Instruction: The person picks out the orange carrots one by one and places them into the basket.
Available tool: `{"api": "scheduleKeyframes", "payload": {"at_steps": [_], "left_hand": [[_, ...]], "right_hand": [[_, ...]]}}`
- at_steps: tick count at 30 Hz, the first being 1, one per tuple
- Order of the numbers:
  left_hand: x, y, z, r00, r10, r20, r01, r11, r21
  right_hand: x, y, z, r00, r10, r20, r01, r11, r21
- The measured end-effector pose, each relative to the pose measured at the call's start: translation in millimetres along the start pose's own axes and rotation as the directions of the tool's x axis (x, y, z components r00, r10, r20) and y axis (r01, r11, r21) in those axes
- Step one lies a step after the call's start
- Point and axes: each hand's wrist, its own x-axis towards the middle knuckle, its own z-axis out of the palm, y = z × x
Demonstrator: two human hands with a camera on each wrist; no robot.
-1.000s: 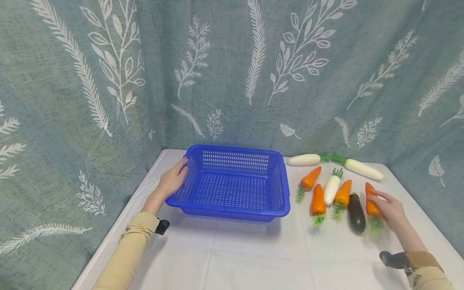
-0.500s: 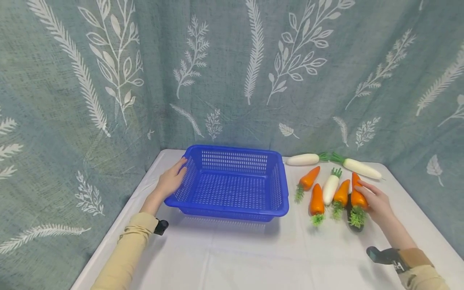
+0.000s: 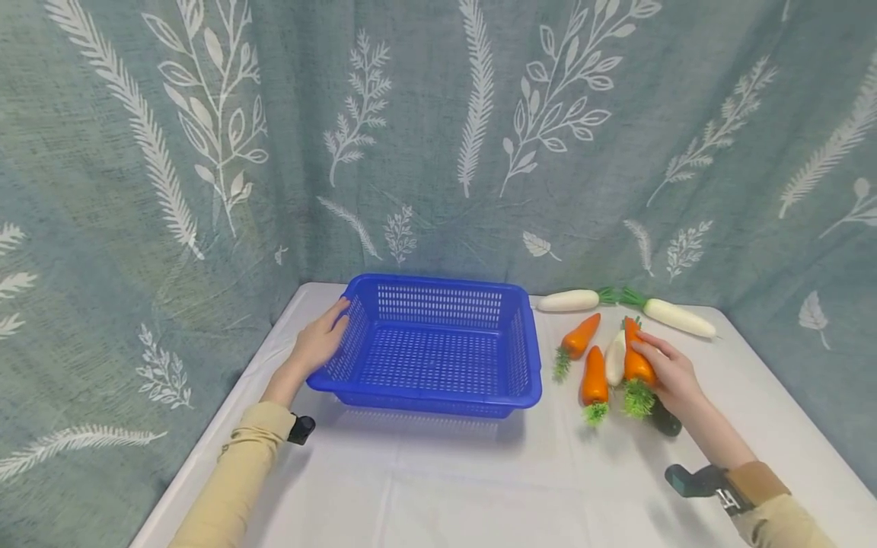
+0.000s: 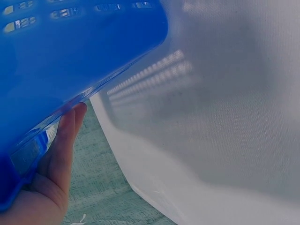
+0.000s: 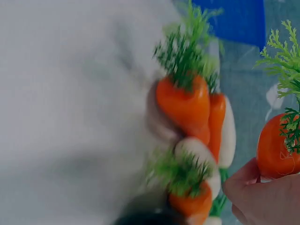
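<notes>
In the head view my left hand (image 3: pixel 320 341) rests on the left rim of a blue plastic basket (image 3: pixel 438 399), its fingers straight along the edge. The left wrist view shows those fingers (image 4: pixel 65 140) against the blue wall. My right hand (image 3: pixel 671 373) pinches an orange carrot (image 3: pixel 639 367) with leafy green tops hanging down, lifted above the other vegetables. Up close in the right wrist view, thumb and fingers grip this carrot (image 5: pixel 276 147). Below it an eggplant (image 3: pixel 666 420) is partly covered, and a white radish (image 3: pixel 615 359) lies just left of it.
Two more carrots, one upper (image 3: pixel 581 335) and one lower (image 3: pixel 594 377), lie between basket and right hand. White radishes, one left (image 3: pixel 567 301) and one right (image 3: pixel 680 318), lie along the back edge. A patterned green curtain (image 3: pixel 438 152) hangs behind the white-covered table (image 3: pixel 438 487).
My right hand has lifted the carrot from the far right of the group and carried it left, over the eggplant, towards the white radish. My left hand stays on the basket.
</notes>
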Motion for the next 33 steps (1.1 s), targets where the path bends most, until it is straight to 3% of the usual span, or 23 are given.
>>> {"api": "scheduleKeyframes", "payload": {"at_steps": [8,19,27,33], "left_hand": [[0.6,-0.3,0.2,1.0,0.006,-0.003,-0.006,1.0,0.009],[1.3,-1.4,0.2,1.0,0.015,0.001,-0.015,1.0,0.005],[0.7,-0.4,0.7,0.999,0.036,-0.01,-0.035,0.999,0.012],[2.3,-2.5,1.4,1.0,0.028,-0.006,-0.028,1.0,0.008]], "right_hand": [[-4.4,-14,31,0.998,0.026,0.049,-0.028,0.999,0.028],[-9.9,-19,75,0.985,-0.02,0.169,-0.02,0.972,0.234],[-9.6,-16,101,0.984,-0.062,0.168,0.047,0.994,0.096],[-10.8,-19,127,0.971,-0.116,0.207,0.082,0.983,0.166]]}}
